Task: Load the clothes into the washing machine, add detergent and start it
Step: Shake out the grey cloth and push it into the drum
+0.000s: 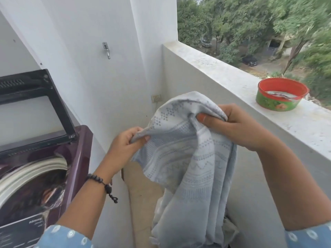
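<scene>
A pale blue-grey patterned cloth (193,167) hangs in front of me, held up by both hands. My left hand (123,145) pinches its left edge. My right hand (238,126) grips a bunched fold at its top. The cloth's lower end drapes down to the bottom of the view. At the left stands a maroon top-loading washing machine (78,158) with its dark lid (35,104) raised. Dark clothes lie inside its drum (32,190).
A white wall (100,77) with a metal hook (106,50) rises behind the machine. A balcony parapet (223,77) runs along the right, with a red-and-green round tub (281,94) on its ledge. A wall socket (156,98) sits low in the corner.
</scene>
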Tool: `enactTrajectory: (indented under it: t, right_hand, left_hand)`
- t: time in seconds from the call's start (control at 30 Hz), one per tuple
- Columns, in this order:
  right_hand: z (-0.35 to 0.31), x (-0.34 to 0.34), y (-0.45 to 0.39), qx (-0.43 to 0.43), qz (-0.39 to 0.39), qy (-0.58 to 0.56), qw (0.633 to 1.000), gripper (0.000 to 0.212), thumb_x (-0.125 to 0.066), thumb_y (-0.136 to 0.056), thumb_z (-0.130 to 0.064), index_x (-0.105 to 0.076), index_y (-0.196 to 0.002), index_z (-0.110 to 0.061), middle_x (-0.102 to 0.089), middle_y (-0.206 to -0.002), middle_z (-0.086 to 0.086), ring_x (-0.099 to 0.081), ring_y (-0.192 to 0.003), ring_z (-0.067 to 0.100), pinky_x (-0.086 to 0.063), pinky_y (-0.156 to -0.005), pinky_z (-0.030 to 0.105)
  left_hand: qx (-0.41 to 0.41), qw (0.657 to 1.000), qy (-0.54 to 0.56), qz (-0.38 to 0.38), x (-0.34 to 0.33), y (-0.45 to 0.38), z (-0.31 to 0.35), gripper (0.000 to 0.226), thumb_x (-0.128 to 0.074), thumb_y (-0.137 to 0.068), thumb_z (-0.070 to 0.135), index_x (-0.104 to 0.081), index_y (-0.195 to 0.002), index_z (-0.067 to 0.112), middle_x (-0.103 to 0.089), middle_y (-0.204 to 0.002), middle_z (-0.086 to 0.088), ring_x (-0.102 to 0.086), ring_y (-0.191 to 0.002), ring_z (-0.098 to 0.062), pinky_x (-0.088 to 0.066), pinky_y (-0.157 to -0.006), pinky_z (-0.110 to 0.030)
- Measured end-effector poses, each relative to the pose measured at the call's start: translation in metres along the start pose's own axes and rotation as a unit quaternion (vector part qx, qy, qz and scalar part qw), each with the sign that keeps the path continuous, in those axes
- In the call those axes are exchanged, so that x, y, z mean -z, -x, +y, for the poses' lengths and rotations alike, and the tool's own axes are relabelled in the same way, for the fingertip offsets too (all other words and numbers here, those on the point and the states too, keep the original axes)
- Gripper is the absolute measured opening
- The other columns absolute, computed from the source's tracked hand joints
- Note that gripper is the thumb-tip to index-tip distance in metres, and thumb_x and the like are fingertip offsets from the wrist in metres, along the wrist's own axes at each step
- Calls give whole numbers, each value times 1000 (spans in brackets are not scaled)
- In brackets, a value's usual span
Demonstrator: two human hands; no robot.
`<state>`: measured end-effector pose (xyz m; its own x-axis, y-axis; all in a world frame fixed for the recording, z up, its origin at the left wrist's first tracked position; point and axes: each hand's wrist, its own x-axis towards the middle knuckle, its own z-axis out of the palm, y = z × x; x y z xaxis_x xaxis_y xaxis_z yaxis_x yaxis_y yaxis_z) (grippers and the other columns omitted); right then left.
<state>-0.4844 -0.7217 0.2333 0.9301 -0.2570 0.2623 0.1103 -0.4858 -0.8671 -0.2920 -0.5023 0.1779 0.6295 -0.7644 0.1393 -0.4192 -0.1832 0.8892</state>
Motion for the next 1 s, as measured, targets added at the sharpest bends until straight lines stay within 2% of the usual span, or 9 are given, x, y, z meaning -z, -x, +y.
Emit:
enactTrajectory:
  t: [0.1, 0.17, 0.3, 0.43, 0.6, 0.67, 0.83, 0.93, 1.0]
  right_hand:
    - [22, 15, 3, -125, -46, 306, 943, 27, -60, -91, -41, -65, -89, -15, -67, -79, 2, -61, -81, 16, -43, -66, 31]
    - [24, 17, 6, -185, -107, 405, 889, 32, -65, -88, -43, -60, -112, -23, -66, -103, -3, -61, -101, 20, -47, -81, 33]
    - [3, -17, 3, -105, -115, 261, 953, 88, -78, -75, -48, -26, -146, -37, -42, -133, -21, -42, -119, 0, -34, -96, 20]
    - [7, -59, -13, -39, -38, 134, 989, 43, -67, -83, -47, -60, -118, -23, -68, -110, -3, -63, -101, 13, -50, -92, 41]
    - [-4, -40, -12, -17, 66, 46, 997, 35, -54, -97, -32, -68, -98, 0, -70, -94, 23, -67, -83, 24, -51, -80, 52]
    - [-16, -31, -12, -11, 93, -4, 996, 36, -54, -98, -28, -66, -97, 5, -66, -92, 31, -60, -78, 25, -49, -76, 55]
    - [-39, -20, -9, 37, 127, -119, 984, 27, -51, -99, -17, -73, -85, -23, -73, -84, -7, -69, -83, 11, -56, -79, 35]
    - [-47, -16, -3, 55, 137, -185, 972, 24, -53, -95, -21, -75, -85, -22, -74, -87, -5, -70, -86, 12, -57, -81, 33]
    - [-41, -13, 0, 45, 157, -172, 971, 22, -54, -96, -23, -73, -88, -15, -74, -89, 5, -69, -87, 17, -57, -81, 41]
  left_hand:
    - [-40, 992, -10, 122, 18, -9, 9, 10, -63, -93, 25, -72, -88, 26, -72, -84, 6, -64, -80, -8, -50, -73, -30]
    - [-97, 986, -35, 130, 18, -14, 24, 11, -64, -93, 22, -73, -89, 27, -72, -81, 9, -63, -77, -3, -50, -70, -25]
    - [-206, 973, -92, 46, -12, -20, 69, 12, -71, -86, 16, -76, -92, 26, -75, -87, 16, -69, -85, 0, -52, -77, -19]
    - [-219, 969, -115, 9, -39, -21, 96, 16, -78, -80, 17, -76, -95, 23, -70, -77, 11, -64, -71, -4, -54, -70, -25]
    - [-107, 993, -38, -42, -37, -8, 69, 60, -86, -65, 46, -58, -118, 38, -66, -100, 15, -64, -88, -4, -54, -79, -24]
    - [-37, 996, -34, -76, -45, 1, 52, 54, -85, -66, 45, -58, -112, 40, -68, -100, 20, -66, -87, -2, -57, -81, -30]
    - [27, 991, -89, -96, -61, 6, 2, 39, -69, -75, 53, -72, -106, 29, -73, -104, 13, -68, -98, -6, -54, -91, -42]
    - [60, 986, -130, -83, -57, 6, -23, 22, -64, -88, 45, -72, -89, 24, -71, -81, 8, -64, -71, -13, -53, -70, -37]
    - [74, 989, -105, -70, -50, 8, -31, 28, -60, -93, 41, -68, -79, 18, -59, -63, 6, -49, -57, -11, -36, -59, -31]
